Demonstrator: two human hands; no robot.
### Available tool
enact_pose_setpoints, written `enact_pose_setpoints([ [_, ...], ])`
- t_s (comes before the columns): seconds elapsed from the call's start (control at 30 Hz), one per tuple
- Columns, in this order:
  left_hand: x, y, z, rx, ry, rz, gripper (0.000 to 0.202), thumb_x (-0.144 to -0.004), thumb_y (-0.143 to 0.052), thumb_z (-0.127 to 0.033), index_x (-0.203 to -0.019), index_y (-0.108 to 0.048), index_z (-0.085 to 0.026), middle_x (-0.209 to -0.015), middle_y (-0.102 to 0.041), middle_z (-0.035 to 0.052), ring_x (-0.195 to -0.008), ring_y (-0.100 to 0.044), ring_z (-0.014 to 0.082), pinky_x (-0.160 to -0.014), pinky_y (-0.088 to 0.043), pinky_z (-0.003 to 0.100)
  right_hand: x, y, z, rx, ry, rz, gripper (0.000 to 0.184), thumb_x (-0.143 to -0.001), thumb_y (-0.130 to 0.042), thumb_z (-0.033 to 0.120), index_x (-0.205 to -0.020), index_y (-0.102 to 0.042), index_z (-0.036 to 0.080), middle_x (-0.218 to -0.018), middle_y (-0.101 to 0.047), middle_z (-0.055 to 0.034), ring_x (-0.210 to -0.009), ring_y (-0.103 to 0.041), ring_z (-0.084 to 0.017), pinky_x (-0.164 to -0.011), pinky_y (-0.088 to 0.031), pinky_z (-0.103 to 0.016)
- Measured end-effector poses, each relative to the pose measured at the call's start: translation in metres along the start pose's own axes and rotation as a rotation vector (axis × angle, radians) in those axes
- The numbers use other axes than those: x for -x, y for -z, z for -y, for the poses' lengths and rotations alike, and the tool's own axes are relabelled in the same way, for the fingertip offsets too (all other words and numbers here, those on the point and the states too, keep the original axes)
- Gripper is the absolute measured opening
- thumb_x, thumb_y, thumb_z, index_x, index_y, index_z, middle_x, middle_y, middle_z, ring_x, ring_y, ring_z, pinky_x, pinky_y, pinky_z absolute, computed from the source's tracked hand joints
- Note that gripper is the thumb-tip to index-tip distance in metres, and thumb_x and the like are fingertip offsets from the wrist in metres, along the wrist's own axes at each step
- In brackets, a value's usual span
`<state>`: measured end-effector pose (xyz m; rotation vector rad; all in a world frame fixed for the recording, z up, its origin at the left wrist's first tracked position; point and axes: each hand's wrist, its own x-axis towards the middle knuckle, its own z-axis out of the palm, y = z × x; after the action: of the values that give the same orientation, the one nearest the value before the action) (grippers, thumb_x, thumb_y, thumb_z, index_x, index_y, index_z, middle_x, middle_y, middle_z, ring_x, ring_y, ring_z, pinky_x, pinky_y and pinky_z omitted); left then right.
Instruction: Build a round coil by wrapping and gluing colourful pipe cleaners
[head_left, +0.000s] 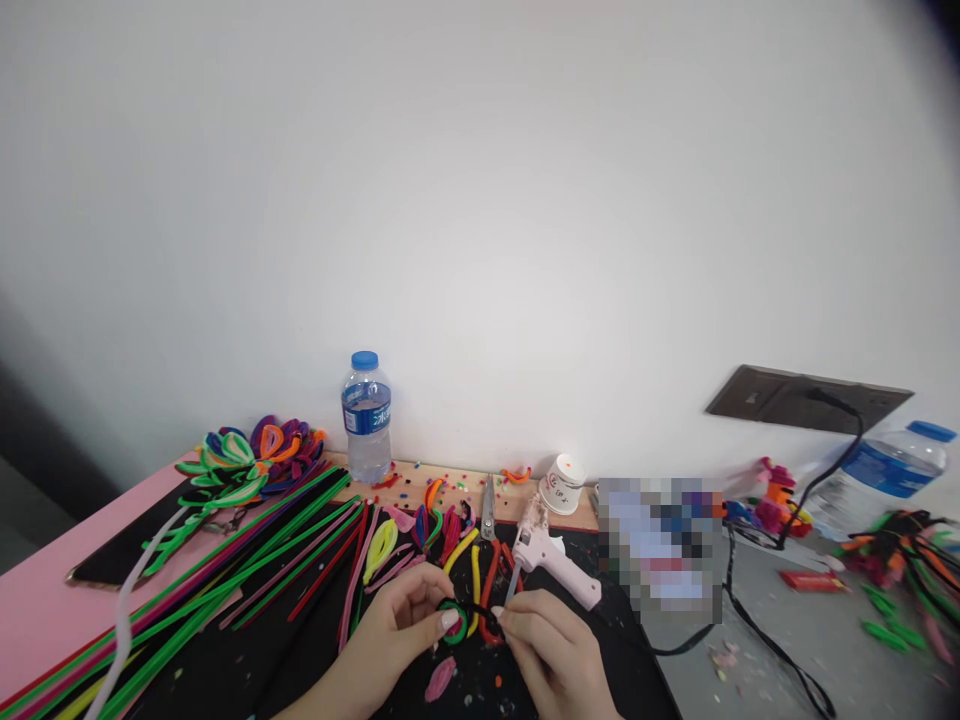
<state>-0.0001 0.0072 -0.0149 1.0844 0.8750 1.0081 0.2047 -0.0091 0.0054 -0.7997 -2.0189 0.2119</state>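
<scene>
Pinched between the thumb and fingers of my left hand [397,625] is a small coil of green pipe cleaner [455,632]. From the coil a black pipe cleaner [475,607] runs across to my right hand [556,650], whose thumb and fingertips close on its other end. Just beyond lie scissors [489,515] with red-orange handles, partly hidden by the hands. A pale pink glue gun [551,562] rests to the right of them. Yellow pipe cleaner pieces [466,565] are near my fingers, and a pink loop [441,679] lies below my left hand.
Long pipe cleaners [247,580] spread leftward beside a fuzzy flower bundle [255,455]. Against the wall stand a water bottle [367,420] and a tipped paper cup [562,484]. A black cable [739,600] crosses the grey surface at right, near a second bottle [889,465].
</scene>
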Motion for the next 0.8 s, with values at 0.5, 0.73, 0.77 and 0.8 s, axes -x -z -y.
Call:
enact_pose_setpoints([
  [0.5, 0.0059, -0.0015, -0.0023, -0.098, -0.033, 0.021, 0.022, -0.072, -0.071, -0.035, -0.078, -0.057, -0.019, -0.067, -0.046, -0.0055, -0.062, -0.040, 0.0113, -0.059, -0.033, 0.023, -0.0040, 0.0035, 0.0021, -0.010, -0.086, -0.047, 0.019, -0.090, -0.050, 0.010, -0.080, -0.064, 0.016, -0.073, -0.068, -0.0074, -0.064, -0.065, -0.015, -0.060, -0.055, -0.021],
  [0.73, 0.0057, -0.0003, -0.0003, -0.109, -0.030, 0.020, 0.021, -0.072, -0.071, -0.035, -0.079, -0.060, -0.018, -0.069, -0.049, -0.0040, -0.063, -0.040, 0.0119, -0.059, -0.033, 0.023, -0.0045, 0.0020, 0.0012, -0.002, -0.091, -0.051, 0.019, -0.090, -0.049, 0.012, -0.080, -0.065, 0.017, -0.074, -0.068, -0.0076, -0.066, -0.066, -0.016, -0.060, -0.055, -0.022],
  [0.77, 0.0059, -0.0006, -0.0001, -0.101, -0.030, 0.016, 0.022, -0.072, -0.071, -0.035, -0.079, -0.060, -0.018, -0.069, -0.049, -0.0037, -0.064, -0.040, 0.0121, -0.059, -0.034, 0.024, -0.0041, 0.0015, 0.0009, -0.004, -0.096, -0.049, 0.019, -0.090, -0.049, 0.012, -0.080, -0.065, 0.017, -0.074, -0.068, -0.0077, -0.066, -0.066, -0.016, -0.060, -0.055, -0.022],
  [0.8, 0.0060, -0.0008, 0.0000, -0.092, -0.030, 0.013, 0.022, -0.071, -0.072, -0.035, -0.079, -0.061, -0.018, -0.070, -0.049, -0.0035, -0.064, -0.041, 0.0123, -0.060, -0.034, 0.024, -0.0036, 0.0011, 0.0004, -0.007, -0.100, -0.045, 0.019, -0.090, -0.049, 0.012, -0.081, -0.065, 0.017, -0.074, -0.068, -0.0078, -0.066, -0.066, -0.016, -0.061, -0.055, -0.023],
])
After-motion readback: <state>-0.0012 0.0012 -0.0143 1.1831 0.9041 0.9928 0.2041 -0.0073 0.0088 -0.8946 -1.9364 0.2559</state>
